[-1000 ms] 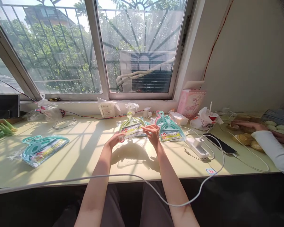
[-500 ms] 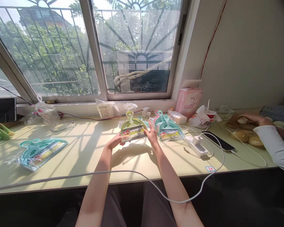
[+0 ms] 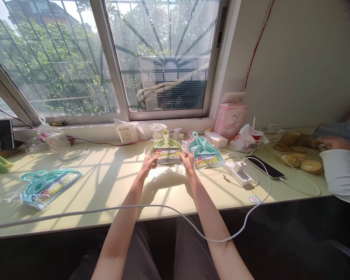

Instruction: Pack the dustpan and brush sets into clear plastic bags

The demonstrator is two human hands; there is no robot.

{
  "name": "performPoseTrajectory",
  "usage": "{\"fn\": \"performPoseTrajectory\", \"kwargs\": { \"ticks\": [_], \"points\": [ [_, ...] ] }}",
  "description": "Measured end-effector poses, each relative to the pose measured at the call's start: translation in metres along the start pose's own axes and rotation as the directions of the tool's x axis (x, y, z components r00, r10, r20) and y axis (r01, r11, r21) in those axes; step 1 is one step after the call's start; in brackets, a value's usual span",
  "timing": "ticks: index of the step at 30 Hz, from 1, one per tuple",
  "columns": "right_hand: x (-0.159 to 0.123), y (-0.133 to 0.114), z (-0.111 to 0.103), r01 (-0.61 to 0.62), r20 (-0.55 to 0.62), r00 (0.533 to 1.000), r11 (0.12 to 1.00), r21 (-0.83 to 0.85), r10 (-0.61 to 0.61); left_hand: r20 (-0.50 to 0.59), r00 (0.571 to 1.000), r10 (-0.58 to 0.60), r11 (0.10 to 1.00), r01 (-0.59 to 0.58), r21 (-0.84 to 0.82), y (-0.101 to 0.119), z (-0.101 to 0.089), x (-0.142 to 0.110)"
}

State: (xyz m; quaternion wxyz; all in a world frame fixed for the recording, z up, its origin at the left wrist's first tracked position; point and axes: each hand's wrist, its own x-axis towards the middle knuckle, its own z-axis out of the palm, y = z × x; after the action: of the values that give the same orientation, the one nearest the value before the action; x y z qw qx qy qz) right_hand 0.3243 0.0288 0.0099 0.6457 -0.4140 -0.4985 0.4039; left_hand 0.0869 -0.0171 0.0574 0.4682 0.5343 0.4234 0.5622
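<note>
Both my hands hold a yellow-green mini dustpan-and-brush set [image 3: 166, 147] in a clear plastic wrapper, upright above the pale desk [image 3: 111, 186]. My left hand [image 3: 148, 162] grips its lower left corner, and my right hand [image 3: 188, 160] grips its lower right corner. Just right of it, a teal dustpan set [image 3: 206, 154] lies on the desk with a pink one [image 3: 191, 139] partly hidden behind. Another teal set [image 3: 48, 186] in its wrapper lies far to the left.
A white cable [image 3: 175, 212] loops across my lap to a power strip [image 3: 239, 173] beside a black phone [image 3: 265, 167]. A pink box [image 3: 232, 118] and bags stand by the window sill. At right, another person's sleeved arm [image 3: 338, 175] reaches near round pastries [image 3: 309, 166].
My hands have turned the yellow-green set upright and lifted it a little farther from me, now gripping both lower corners. The other person's hand has pulled back to the right.
</note>
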Motion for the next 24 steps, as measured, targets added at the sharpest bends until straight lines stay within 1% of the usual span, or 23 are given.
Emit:
{"fn": "performPoseTrajectory", "kwargs": {
  "ticks": [2, 5, 7, 9, 11, 13, 14, 15, 16, 18, 19, 20, 21, 22, 23, 24],
  "points": [
    [0.001, -0.004, -0.004, -0.085, 0.031, 0.996, 0.996, 0.022, 0.084, -0.033, 0.999, 0.022, 0.999, -0.023, -0.028, -0.001, 0.003, 0.005],
    [0.001, -0.008, -0.015, -0.158, 0.123, 0.981, 0.987, 0.038, 0.153, -0.028, 0.998, 0.056, 0.998, -0.057, -0.034, 0.000, 0.003, 0.010],
    [0.001, -0.008, -0.021, -0.172, 0.211, 0.965, 0.984, 0.047, 0.158, -0.020, 0.998, 0.064, 0.998, -0.064, -0.007, 0.000, 0.001, 0.013],
    [0.002, -0.007, -0.025, -0.163, 0.260, 0.955, 0.984, 0.069, 0.140, -0.006, 0.997, 0.072, 0.996, -0.072, 0.044, -0.001, -0.002, 0.014],
    [0.003, -0.007, -0.026, -0.180, 0.226, 0.962, 0.976, 0.120, 0.150, 0.042, 0.994, 0.104, 0.989, -0.108, 0.099, -0.005, -0.005, 0.013],
    [0.006, -0.009, -0.028, -0.192, 0.149, 0.975, 0.957, 0.219, 0.162, 0.169, 0.974, 0.150, 0.963, -0.182, 0.197, -0.010, -0.007, 0.012],
    [0.007, -0.010, -0.029, -0.187, 0.102, 0.981, 0.940, 0.285, 0.164, 0.251, 0.956, 0.155, 0.929, -0.227, 0.293, -0.014, -0.006, 0.010],
    [0.007, -0.012, -0.031, -0.167, 0.048, 0.986, 0.919, 0.358, 0.160, 0.321, 0.937, 0.140, 0.866, -0.273, 0.419, -0.018, -0.003, 0.009],
    [0.008, -0.014, -0.033, -0.135, -0.012, 0.988, 0.894, 0.427, 0.155, 0.370, 0.922, 0.111, 0.768, -0.316, 0.557, -0.022, 0.001, 0.008],
    [0.010, -0.016, -0.036, -0.066, -0.128, 0.980, 0.853, 0.518, 0.153, 0.402, 0.913, 0.063, 0.516, -0.375, 0.770, -0.029, 0.014, 0.008],
    [0.011, -0.017, -0.039, -0.041, -0.171, 0.973, 0.842, 0.538, 0.157, 0.400, 0.914, 0.059, 0.412, -0.388, 0.825, -0.031, 0.022, 0.010],
    [0.012, -0.017, -0.041, -0.029, -0.203, 0.965, 0.840, 0.542, 0.164, 0.399, 0.915, 0.059, 0.343, -0.394, 0.853, -0.032, 0.029, 0.012],
    [0.012, -0.017, -0.043, -0.028, -0.225, 0.959, 0.845, 0.533, 0.174, 0.392, 0.918, 0.053, 0.308, -0.389, 0.868, -0.033, 0.035, 0.015],
    [0.012, -0.017, -0.044, -0.035, -0.238, 0.954, 0.856, 0.516, 0.183, 0.375, 0.926, 0.038, 0.299, -0.369, 0.880, -0.033, 0.040, 0.019],
    [0.011, -0.017, -0.046, -0.043, -0.247, 0.950, 0.867, 0.496, 0.189, 0.346, 0.938, 0.016, 0.310, -0.334, 0.890, -0.033, 0.042, 0.023],
    [0.010, -0.016, -0.047, -0.049, -0.248, 0.951, 0.879, 0.475, 0.187, 0.317, 0.948, 0.002, 0.340, -0.299, 0.892, -0.033, 0.044, 0.027]
  ]
}}
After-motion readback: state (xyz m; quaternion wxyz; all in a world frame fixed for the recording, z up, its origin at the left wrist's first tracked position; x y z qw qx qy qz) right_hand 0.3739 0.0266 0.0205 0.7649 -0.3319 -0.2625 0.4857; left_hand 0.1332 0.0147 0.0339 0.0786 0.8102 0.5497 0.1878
